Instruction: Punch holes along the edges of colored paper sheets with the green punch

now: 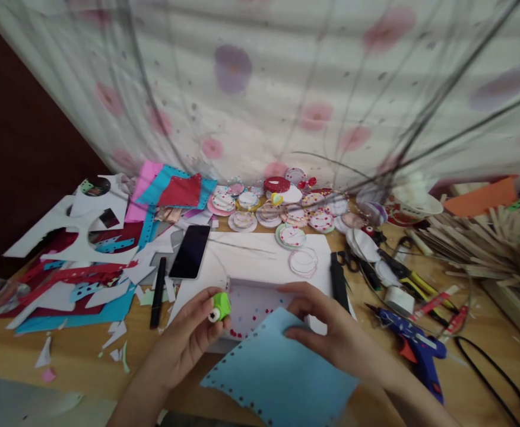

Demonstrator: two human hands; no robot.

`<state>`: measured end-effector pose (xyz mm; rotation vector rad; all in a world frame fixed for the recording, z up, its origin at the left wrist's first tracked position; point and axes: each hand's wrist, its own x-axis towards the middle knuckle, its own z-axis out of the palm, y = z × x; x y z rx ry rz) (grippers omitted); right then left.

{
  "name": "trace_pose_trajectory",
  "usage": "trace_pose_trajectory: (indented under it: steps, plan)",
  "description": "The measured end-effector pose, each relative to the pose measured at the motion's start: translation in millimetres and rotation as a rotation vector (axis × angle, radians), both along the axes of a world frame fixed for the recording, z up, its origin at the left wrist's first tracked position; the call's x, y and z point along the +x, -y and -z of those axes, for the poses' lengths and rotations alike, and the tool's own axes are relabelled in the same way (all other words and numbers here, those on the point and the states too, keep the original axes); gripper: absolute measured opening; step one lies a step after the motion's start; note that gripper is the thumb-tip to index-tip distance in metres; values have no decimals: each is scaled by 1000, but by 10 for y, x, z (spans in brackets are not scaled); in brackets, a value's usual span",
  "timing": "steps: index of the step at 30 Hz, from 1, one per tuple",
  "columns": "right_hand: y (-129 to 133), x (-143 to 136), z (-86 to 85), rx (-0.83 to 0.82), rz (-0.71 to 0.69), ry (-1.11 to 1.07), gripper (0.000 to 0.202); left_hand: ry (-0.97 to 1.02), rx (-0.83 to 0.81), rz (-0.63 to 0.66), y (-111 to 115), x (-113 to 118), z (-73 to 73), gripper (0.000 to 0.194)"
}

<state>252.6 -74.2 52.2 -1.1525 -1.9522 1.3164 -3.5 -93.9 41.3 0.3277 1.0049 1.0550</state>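
My left hand (187,332) is closed around a small green craft punch (219,307), with its white end turned toward me. Between the thumb and fingers of my right hand (320,317) is a sheet of blue paper (282,367), with small punched holes along its left and lower edges. Behind the sheet lies a shallow white box (246,283) that has tiny red and blue punched bits in it. My right hand is over the right side of the box and the left is at its front left corner. The blue paper hides part of the box.
Paper scraps (86,249) spread over the left side. A phone (190,252) and a black cutter (158,292) lie near the box. Decorated paper discs (287,201) fill the back. At right are a blue glue gun (414,341), yellow-handled pliers (409,279) and wooden sticks (487,237).
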Motion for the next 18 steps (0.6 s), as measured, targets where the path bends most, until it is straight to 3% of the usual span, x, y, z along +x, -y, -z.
trace_pose_trajectory:
  steps: [2, 3, 7, 18]
  plan:
    - [-8, -14, -24, -29, 1, 2, 13, 27, -13, 1, -28, 38, 19, 33]
    - [-9, -40, -33, -34, -3, 13, 12, 40, -10, 6, -41, 69, 28, 31]
    - [6, -209, -25, 1, -6, 45, 27, 18, 53, 42, -60, 181, 49, 30]
    - [28, -356, -6, 49, 15, 104, 26, -79, 68, 171, 5, 242, -36, 26]
